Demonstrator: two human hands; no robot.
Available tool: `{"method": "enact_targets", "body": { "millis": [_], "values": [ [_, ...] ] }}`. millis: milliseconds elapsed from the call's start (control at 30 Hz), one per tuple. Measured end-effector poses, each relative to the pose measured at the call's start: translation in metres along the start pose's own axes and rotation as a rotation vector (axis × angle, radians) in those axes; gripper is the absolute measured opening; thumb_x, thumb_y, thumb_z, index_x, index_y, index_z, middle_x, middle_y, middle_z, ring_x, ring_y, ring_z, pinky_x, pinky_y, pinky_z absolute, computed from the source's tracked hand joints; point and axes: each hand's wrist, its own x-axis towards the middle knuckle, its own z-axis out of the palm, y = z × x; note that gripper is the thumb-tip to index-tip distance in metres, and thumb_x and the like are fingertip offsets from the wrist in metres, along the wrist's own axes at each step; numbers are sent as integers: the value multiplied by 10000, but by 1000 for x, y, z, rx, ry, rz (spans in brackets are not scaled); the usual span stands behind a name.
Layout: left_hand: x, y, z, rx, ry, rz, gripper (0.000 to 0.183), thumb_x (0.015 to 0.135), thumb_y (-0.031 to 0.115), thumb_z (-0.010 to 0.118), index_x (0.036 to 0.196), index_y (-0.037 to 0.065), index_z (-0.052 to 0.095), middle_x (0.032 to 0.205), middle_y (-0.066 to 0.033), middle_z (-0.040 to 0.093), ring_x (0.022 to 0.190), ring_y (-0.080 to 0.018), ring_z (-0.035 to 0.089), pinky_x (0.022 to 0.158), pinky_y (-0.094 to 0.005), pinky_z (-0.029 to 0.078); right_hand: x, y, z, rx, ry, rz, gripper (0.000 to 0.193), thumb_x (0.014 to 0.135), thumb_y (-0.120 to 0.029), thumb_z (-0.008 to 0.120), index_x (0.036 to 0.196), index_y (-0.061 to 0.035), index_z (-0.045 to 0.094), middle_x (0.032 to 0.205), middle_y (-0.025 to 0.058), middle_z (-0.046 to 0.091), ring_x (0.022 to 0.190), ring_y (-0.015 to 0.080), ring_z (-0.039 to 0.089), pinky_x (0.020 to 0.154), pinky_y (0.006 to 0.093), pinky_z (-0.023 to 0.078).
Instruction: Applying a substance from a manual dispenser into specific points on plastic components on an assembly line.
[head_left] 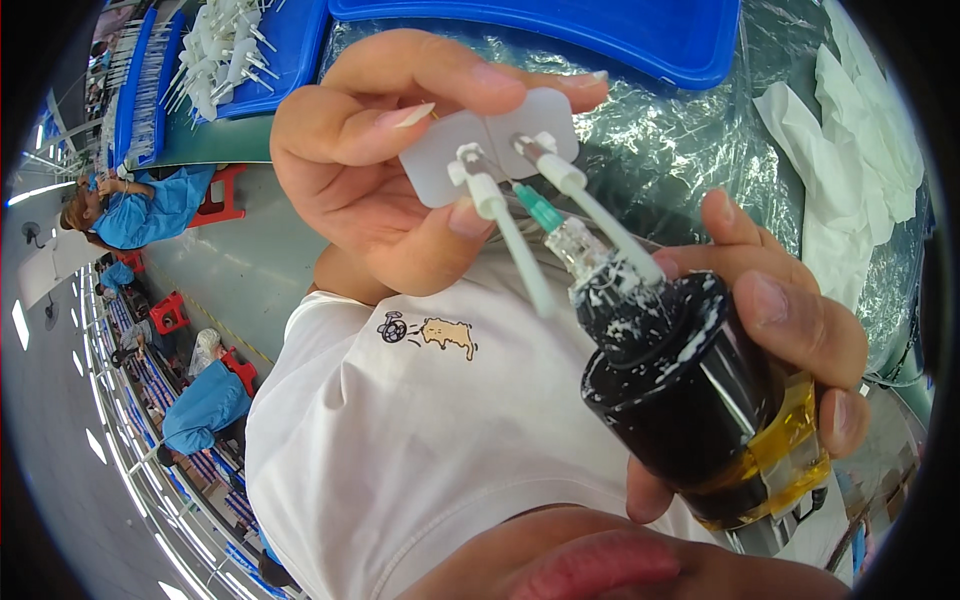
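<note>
My left hand (345, 170) is closed on a pair of white plastic pieces, pinching their flat squarish plates (440, 155) between fingers and thumb. From each plate a thin white tube (520, 250) slants down to the right. Wrapped in my right hand (800, 310) is a black dispensing syringe (680, 385) with yellow tape round its lower part. White residue smears its tapered nose. A green dispensing needle (540, 208) on a clear hub points up left, its tip close to the tube bases between the plates. Whether the tip touches cannot be made out.
A blue tray (300, 50) heaped with similar white pieces (225, 60) lies at the upper left. Another blue tray (560, 25) is at the top. Crumpled white tissues (840, 170) rest on clear film at the right. Workers in blue (150, 212) sit on red stools farther left.
</note>
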Motion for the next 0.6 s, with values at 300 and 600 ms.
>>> {"method": "enact_targets", "body": {
  "millis": [300, 600],
  "values": [
    [2, -2, -1, 46, -16, 13, 401, 835, 64, 616, 1190, 74, 430, 1145, -185, 460, 1029, -491, 530, 867, -493, 519, 2, 17, 10, 11, 82, -218, 728, 668, -171, 789, 1256, -54, 378, 1091, 259, 545, 1105, 329, 524, 1103, 435, 175],
    [1, -4, 0, 52, -10, 1, 403, 829, 78, 632, 1181, 77, 437, 1134, -193, 470, 1023, -494, 532, 863, -510, 514, -5, 5, 17, 57, 176, 55, 775, 635, -203, 814, 1263, -71, 379, 1082, 222, 559, 1121, 334, 506, 1094, 465, 189]
  ]
}}
